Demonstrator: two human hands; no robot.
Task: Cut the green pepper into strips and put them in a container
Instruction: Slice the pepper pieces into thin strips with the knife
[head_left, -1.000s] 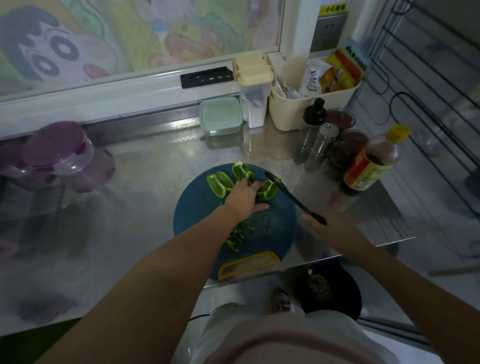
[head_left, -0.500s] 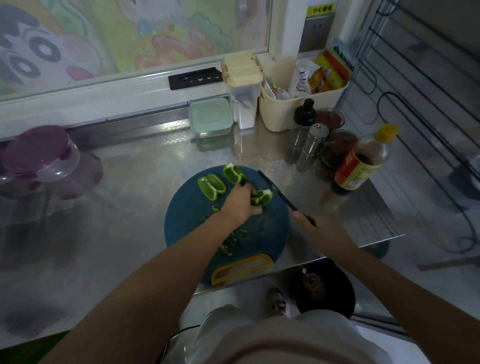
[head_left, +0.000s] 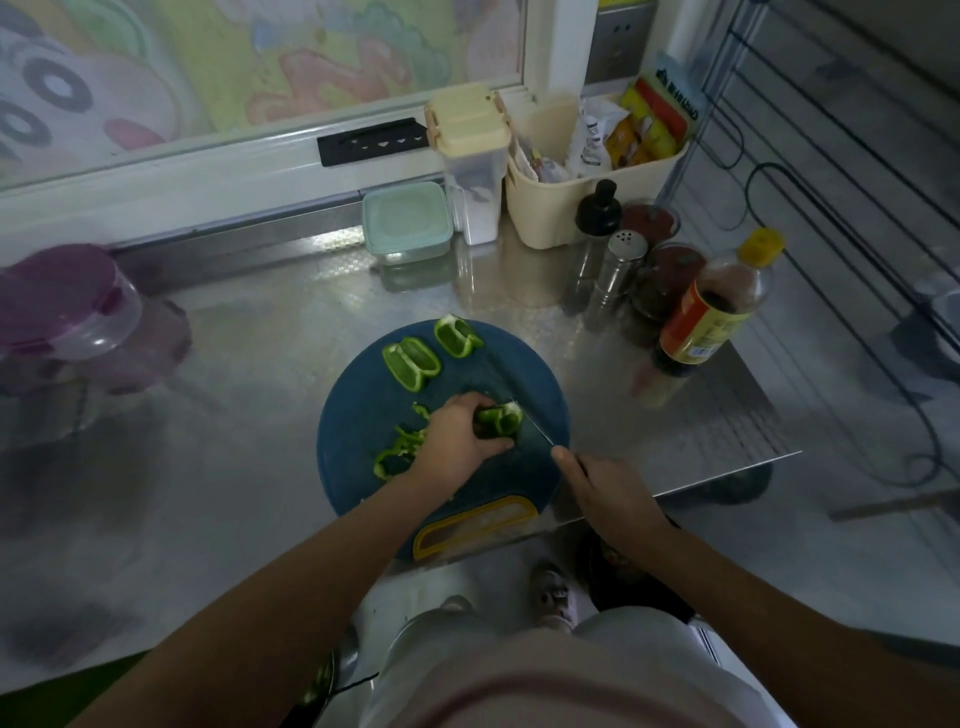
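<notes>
Label text: the bottle (head_left: 717, 306) at right carries an orange label and a yellow cap; its print is too blurred to read. The packets in the cream basket (head_left: 566, 218) are likewise illegible.

Surface: a steel table (head_left: 249, 374) below a window with a cartoon picture. A wire rack stands at right. A lidded green box (head_left: 406, 221) sits at the far edge, and purple-lidded jars (head_left: 67, 306) sit far left.

Work area: a round blue board (head_left: 358, 415) lies at the near table edge. The left hand (head_left: 454, 441) curls over a pepper piece (head_left: 500, 420) and pins it to the board. The piece's long axis runs left to right, with the pale cut end facing right, against the knife (head_left: 535, 426). The blade runs from near right to far left. The right hand (head_left: 610, 493) grasps the handle, which it mostly hides.

Cut strips (head_left: 396, 453) lie just left of the left hand. Two uncut halves (head_left: 413, 364) rest on the far part of the board, hollow sides up.
</notes>
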